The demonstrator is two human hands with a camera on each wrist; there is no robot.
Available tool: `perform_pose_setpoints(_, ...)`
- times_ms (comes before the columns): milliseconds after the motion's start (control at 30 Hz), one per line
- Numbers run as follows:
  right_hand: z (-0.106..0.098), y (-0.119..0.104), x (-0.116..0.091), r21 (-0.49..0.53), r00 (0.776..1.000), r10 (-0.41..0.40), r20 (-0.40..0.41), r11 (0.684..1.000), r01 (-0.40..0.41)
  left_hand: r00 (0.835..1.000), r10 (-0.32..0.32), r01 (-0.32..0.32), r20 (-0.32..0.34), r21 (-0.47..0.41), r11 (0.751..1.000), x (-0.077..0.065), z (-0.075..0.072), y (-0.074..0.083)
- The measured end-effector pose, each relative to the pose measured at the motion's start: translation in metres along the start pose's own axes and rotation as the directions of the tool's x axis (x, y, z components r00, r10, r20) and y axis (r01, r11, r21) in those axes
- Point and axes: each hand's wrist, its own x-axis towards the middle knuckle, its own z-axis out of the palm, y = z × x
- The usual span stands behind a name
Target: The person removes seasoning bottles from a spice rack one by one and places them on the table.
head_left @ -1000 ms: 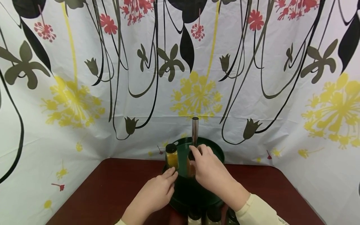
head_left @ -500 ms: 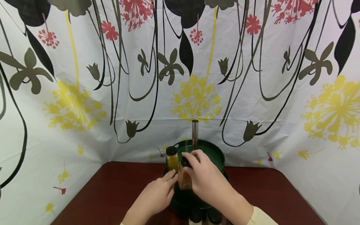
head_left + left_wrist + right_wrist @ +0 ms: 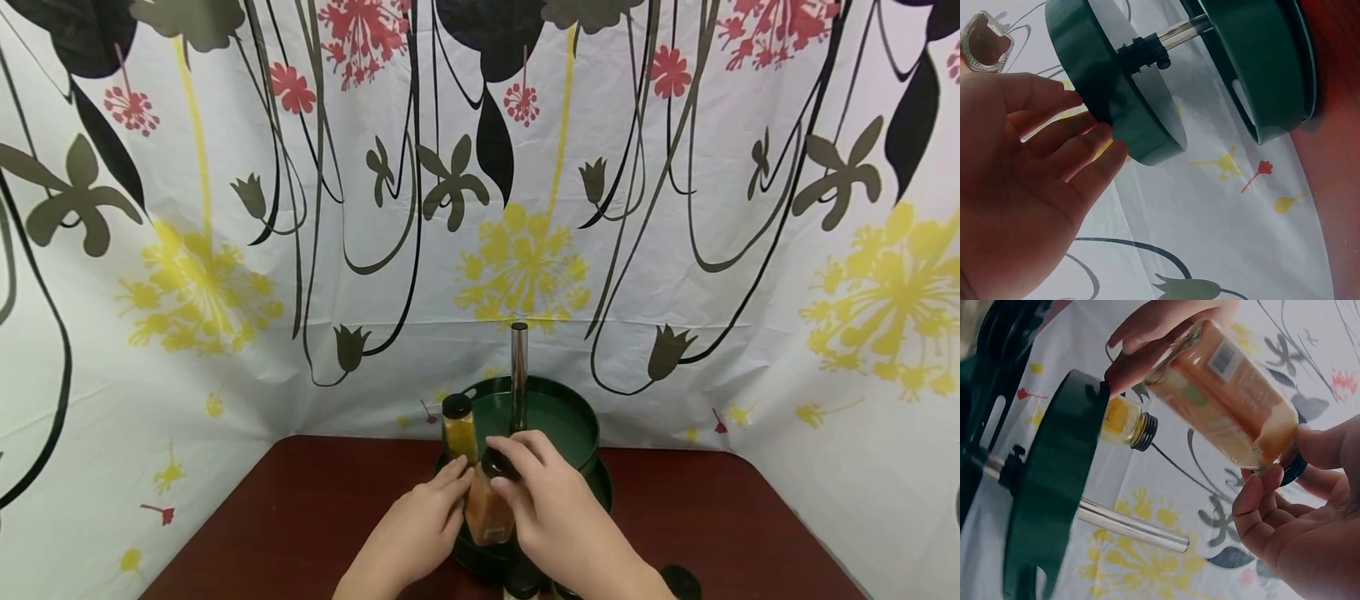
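My right hand [image 3: 558,508] pinches the black lid of a spice jar [image 3: 489,510], tilted, with orange-brown powder inside and a small barcode label. In the right wrist view the jar [image 3: 1229,394] is clear of the upper tray, its lid between thumb and fingers. My left hand [image 3: 416,521] lies beside the jar, and in the left wrist view its fingers [image 3: 1094,156] rest against the outer wall of the upper green tray [image 3: 1154,134], fairly straight. A jar of yellow spice [image 3: 459,429] stands on that two-tier stand's upper tray, at the left rim.
A shiny metal post [image 3: 519,375] rises from the upper tray. The lower green tray [image 3: 600,483] sits on the dark red table [image 3: 352,475]. Black-lidded jars [image 3: 522,577] stand at the near edge, another black lid [image 3: 681,582] right of them. Floral cloth [image 3: 405,250] hangs behind.
My right hand has brought the orange-brown spice jar from over the upper tray toward me and slightly left, past the rim. The left hand has barely moved.
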Motion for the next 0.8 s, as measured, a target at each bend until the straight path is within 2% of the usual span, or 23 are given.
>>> perform_pose_setpoints(233,0.006,0.001,-0.009,0.082,0.995,0.102,-0.01,0.992,-0.101,1.0,-0.011,0.011,-0.002,0.014,1.0,-0.001,0.001,0.0)
perform_pose_setpoints(533,0.006,0.004,-0.011,0.094,0.998,0.068,0.017,0.993,-0.07,1.0,0.001,-0.002,0.018,0.021,1.0,-0.001,-0.004,-0.001)
perform_pose_setpoints(700,0.009,0.011,-0.009,0.14,0.989,0.082,0.12,0.985,-0.098,0.999,0.04,-0.041,0.022,0.032,0.999,0.002,-0.007,-0.006)
perform_pose_setpoints(800,0.01,0.013,-0.006,0.189,0.967,0.122,0.222,0.968,-0.166,0.999,0.035,-0.035,0.034,0.021,0.999,0.0,-0.008,-0.009)
